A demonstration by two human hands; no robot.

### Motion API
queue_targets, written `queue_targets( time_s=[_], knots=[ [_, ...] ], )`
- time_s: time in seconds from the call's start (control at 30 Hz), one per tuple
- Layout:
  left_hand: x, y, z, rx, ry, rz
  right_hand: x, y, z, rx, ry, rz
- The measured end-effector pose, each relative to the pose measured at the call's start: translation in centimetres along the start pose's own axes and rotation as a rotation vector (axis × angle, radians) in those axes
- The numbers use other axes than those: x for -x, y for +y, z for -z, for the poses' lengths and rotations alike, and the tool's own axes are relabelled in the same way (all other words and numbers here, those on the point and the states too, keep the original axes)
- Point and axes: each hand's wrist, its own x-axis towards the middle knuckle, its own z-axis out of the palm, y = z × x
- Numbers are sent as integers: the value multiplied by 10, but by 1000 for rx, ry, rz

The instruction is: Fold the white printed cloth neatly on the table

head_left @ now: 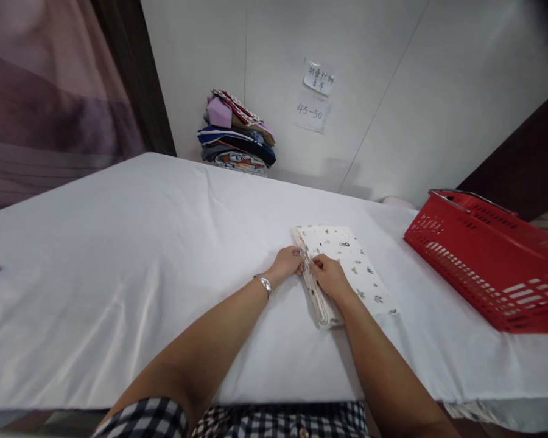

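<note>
Gripping: 2 hands [285,264] [332,277] | 1 folded cloth [358,267] | 1 red basket [488,246]

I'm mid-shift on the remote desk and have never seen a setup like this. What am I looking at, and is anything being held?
There is no machine here: these are a person's bare arms, and the single picture comes from a camera on that person's head, looking forward and down. The surface is a table covered in white cloth. On it lies a folded patterned fabric. The left hand, with a bracelet at the wrist, and the right hand both have fingers at its layered edge; how firmly they grip is hard to tell. A red basket stands on the right, and a stack of folded textiles shows beyond the far edge.
</note>
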Motion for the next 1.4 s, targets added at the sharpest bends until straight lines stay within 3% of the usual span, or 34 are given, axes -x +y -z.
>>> queue_targets(
  time_s=[0.13, 0.33, 0.7, 0.87, 1.27, 1.4],
  knots=[
    [0, 0, 0, -3, 0, 1, 0, -4, -1, 114, 32, 12],
    [0, 1, 0, -2, 4, 0, 0, 2, -6, -38, 135, 90],
    [-4, -3, 1, 1, -1, 2, 2, -8, -2, 102, 32, 12],
    [-6, -6, 2, -12, -18, 8, 1, -5, -2, 41, 23, -1],
    [4, 6, 7, 0, -82, 16, 2, 2, -6, -117, 150, 26],
    [4, 6, 7, 21, -87, 30, 1, 4, -9, -82, 124, 40]
  ],
)
